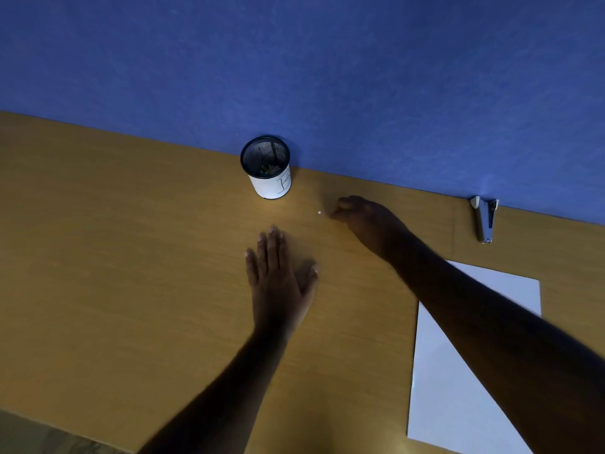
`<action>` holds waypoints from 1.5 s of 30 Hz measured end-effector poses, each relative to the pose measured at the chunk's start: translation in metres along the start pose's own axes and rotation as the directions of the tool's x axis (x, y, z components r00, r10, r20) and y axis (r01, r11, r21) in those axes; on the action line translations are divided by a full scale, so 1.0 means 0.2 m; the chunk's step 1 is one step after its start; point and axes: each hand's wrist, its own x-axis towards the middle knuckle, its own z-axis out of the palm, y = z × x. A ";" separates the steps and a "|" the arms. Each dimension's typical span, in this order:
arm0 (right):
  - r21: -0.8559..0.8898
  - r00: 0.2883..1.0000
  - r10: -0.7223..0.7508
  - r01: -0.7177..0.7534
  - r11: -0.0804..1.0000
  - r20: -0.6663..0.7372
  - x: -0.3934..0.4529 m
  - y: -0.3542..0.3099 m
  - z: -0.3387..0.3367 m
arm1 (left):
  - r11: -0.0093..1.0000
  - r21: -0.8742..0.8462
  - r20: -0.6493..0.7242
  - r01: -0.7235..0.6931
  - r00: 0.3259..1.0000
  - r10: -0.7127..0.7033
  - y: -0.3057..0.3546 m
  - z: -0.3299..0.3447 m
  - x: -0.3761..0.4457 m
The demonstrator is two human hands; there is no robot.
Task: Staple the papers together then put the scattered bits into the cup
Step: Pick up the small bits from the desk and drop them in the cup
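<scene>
A black mesh cup [266, 167] wrapped in white paper stands at the back of the wooden desk [131, 257], with several small bits inside. One tiny white bit [319, 212] lies on the desk to its right. My right hand [363, 221] rests just right of that bit, fingers curled together; whether it holds anything is hidden. My left hand [278, 273] lies flat on the desk, fingers spread, palm down. White papers [458, 371] lie at the lower right, partly under my right forearm. A metal stapler [485, 221] lies at the back right.
A blue partition wall [327, 77] runs along the desk's far edge, right behind the cup and stapler. The desk's near edge shows at the bottom left, with floor [39, 434] below it.
</scene>
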 end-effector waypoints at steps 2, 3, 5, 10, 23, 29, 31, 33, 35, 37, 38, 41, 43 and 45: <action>-0.017 1.000 -0.018 0.018 1.000 -0.011 0.00 0.00 0.01 | 1.000 -0.004 0.006 -0.001 1.000 0.001 0.00 0.00 0.00; -0.020 1.000 -0.022 0.022 1.000 -0.021 0.00 0.00 0.01 | 1.000 -0.006 0.008 0.001 1.000 -0.001 0.00 0.00 0.00; -0.034 0.999 -0.023 0.022 0.999 -0.040 0.00 0.01 0.04 | 1.000 -0.006 0.004 0.003 1.000 -0.003 0.00 0.00 0.00; -0.046 0.997 -0.037 0.034 0.998 -0.061 0.01 0.05 0.04 | 1.000 -0.001 -0.007 0.002 1.000 -0.002 0.00 0.00 0.00; 0.939 0.676 0.729 -0.312 0.145 0.112 -0.01 0.00 -0.08 | 1.000 -0.006 -0.018 -0.006 1.000 0.006 0.00 0.01 0.00; 0.964 0.744 0.666 -0.207 0.168 0.043 0.20 -0.12 -0.23 | 1.000 -0.009 -0.013 0.001 1.000 -0.001 0.00 0.02 0.00; 0.956 0.774 0.633 -0.170 0.238 -0.020 0.32 -0.16 -0.29 | 1.000 -0.014 -0.014 0.000 1.000 -0.001 0.00 0.02 0.00; 0.934 0.791 0.604 -0.138 0.329 -0.096 0.45 -0.20 -0.32 | 1.000 -0.014 -0.016 -0.001 1.000 0.001 0.00 0.02 0.00; 0.902 0.815 0.556 -0.102 0.419 -0.166 0.57 -0.23 -0.34 | 1.000 -0.015 -0.015 0.000 1.000 0.000 0.00 0.02 0.00; 0.830 0.847 0.483 -0.094 0.550 -0.224 0.67 -0.25 -0.35 | 1.000 -0.016 -0.008 -0.004 1.000 0.004 0.00 0.02 0.00; 0.788 0.868 0.436 -0.092 0.609 -0.236 0.71 -0.26 -0.35 | 1.000 -0.015 -0.007 -0.006 1.000 0.005 -0.01 0.02 0.00; 0.681 0.917 0.342 -0.118 0.723 -0.204 0.79 -0.25 -0.34 | 1.000 -0.020 0.001 -0.008 1.000 0.008 -0.01 0.02 0.00; 0.622 0.929 0.318 -0.135 0.771 -0.192 0.81 -0.25 -0.33 | 1.000 -0.025 0.006 -0.006 1.000 0.006 -0.01 0.02 0.00; 0.617 0.930 0.314 -0.134 0.775 -0.193 0.81 -0.25 -0.32 | 1.000 -0.025 0.005 -0.006 1.000 0.006 -0.01 0.02 0.00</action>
